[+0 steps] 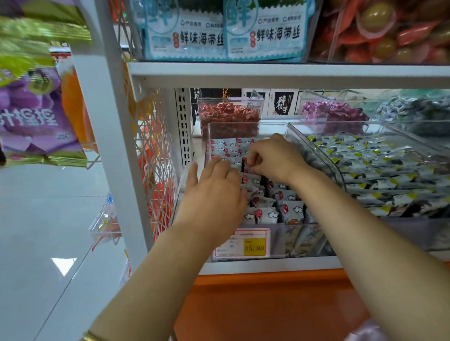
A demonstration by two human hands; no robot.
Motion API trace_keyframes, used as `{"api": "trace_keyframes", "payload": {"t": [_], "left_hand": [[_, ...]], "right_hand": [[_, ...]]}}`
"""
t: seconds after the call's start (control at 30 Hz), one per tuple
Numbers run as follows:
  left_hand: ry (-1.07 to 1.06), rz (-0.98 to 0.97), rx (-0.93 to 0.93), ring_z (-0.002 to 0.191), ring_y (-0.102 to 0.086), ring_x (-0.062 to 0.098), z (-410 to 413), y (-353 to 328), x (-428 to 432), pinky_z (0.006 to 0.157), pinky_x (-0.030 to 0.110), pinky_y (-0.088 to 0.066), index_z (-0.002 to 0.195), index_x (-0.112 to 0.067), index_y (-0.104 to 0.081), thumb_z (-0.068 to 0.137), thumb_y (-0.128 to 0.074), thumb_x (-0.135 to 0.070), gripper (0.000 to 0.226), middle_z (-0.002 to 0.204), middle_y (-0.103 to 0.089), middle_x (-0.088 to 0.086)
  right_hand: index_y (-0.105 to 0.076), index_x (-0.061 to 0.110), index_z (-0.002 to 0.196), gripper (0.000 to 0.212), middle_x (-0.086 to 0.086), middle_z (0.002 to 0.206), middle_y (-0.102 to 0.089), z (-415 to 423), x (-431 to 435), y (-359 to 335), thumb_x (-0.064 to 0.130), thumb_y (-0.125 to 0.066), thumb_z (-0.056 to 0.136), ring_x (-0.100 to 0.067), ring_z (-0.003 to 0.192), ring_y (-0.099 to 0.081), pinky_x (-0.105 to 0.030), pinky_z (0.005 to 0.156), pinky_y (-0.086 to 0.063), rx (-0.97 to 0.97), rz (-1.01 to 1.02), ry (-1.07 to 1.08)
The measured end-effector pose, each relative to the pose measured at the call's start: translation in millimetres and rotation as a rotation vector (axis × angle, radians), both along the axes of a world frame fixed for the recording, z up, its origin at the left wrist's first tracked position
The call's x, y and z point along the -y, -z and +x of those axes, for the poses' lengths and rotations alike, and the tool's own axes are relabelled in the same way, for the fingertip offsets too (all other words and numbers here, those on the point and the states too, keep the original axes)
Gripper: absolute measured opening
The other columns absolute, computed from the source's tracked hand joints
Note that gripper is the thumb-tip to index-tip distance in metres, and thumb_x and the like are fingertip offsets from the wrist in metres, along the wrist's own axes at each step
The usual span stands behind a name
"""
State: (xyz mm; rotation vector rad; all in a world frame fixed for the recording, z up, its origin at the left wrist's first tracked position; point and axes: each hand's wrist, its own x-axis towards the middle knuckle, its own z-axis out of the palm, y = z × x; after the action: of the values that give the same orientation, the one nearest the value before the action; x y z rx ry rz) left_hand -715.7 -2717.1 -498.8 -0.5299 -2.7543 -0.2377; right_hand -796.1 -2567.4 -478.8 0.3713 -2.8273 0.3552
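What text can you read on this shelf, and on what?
"鲜味海带丝" and a large "鲜": both teal packets on the upper shelf.
"15.80": price tag on the clear bin.
"碎银子", likely: black-and-white box at the back.
Too blurred or small: purple bag, white packets, tag's small print.

Both arms reach forward, left hand (214, 188) flat, right hand (272, 159) curled in a pinch.

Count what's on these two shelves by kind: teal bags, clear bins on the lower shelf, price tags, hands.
Teal bags, top shelf: 2
Clear bins, lower shelf: 5
Price tag: 1
Hands: 2, left hand on the white packets, right hand pinching one
Total: 10
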Motion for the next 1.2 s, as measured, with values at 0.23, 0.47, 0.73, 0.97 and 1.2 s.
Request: {"api": "trace_keyframes", "payload": {"t": [0.23, 0.47, 0.73, 0.97, 1.2], "left_hand": [[-0.014, 0.084, -0.057, 0.143, -0.005, 0.013, 5, -1, 0, 0.115, 0.040, 0.006, 0.141, -0.016, -0.034, 0.098, -0.032, -0.030, 0.045, 0.150, -0.028, -0.001], [0.036, 0.356, -0.233, 0.132, -0.032, 0.018, 11, -6, 5, 0.112, 0.025, -0.015, 0.136, -0.011, -0.045, 0.095, -0.046, -0.015, 0.041, 0.140, -0.044, 0.003], [0.077, 0.750, 0.032, 0.084, -0.054, 0.003, 16, -16, -21, 0.068, 0.010, -0.046, 0.140, -0.015, -0.039, 0.096, -0.047, -0.023, 0.045, 0.114, -0.052, -0.004], [0.056, 1.278, 0.387, 0.082, -0.067, 0.020, 8, -22, -27, 0.078, 0.033, -0.057, 0.105, -0.003, -0.060, 0.096, -0.049, -0.018, 0.021, 0.087, -0.066, 0.007], [0.113, 1.815, 0.740, 0.054, -0.057, 0.009, 7, -30, -18, 0.049, 0.018, -0.050, 0.087, -0.007, -0.062, 0.089, -0.060, -0.021, 0.014, 0.067, -0.058, 0.004]], "right_hand": [[-0.070, 0.013, 0.098, 0.015, -0.004, 0.102, -0.067, -2, -2, 2, 0.008, -0.059, 0.089, -0.023, 0.104, -0.055, -0.039, 0.090, -0.047, -0.097, -0.326, -0.031], [-0.063, 0.009, 0.091, 0.011, -0.001, 0.092, -0.056, 29, -18, -3, 0.003, -0.054, 0.090, -0.011, 0.082, -0.051, -0.017, 0.072, -0.038, -0.468, -0.692, 0.058], [-0.057, 0.017, 0.086, 0.015, 0.006, 0.080, -0.057, 72, -34, -17, 0.003, -0.056, 0.090, 0.006, 0.070, -0.053, -0.007, 0.067, -0.044, -0.551, -0.978, 0.122], [-0.064, 0.007, 0.090, 0.008, -0.006, 0.082, -0.067, 100, -38, -7, 0.001, -0.058, 0.088, -0.011, 0.064, -0.066, -0.025, 0.059, -0.057, -0.005, -1.643, 0.076], [-0.070, 0.012, 0.070, 0.012, -0.003, 0.060, -0.058, 107, -49, -4, 0.005, -0.064, 0.078, -0.008, 0.048, -0.053, -0.018, 0.041, -0.044, 0.283, -1.807, -0.007]]}}
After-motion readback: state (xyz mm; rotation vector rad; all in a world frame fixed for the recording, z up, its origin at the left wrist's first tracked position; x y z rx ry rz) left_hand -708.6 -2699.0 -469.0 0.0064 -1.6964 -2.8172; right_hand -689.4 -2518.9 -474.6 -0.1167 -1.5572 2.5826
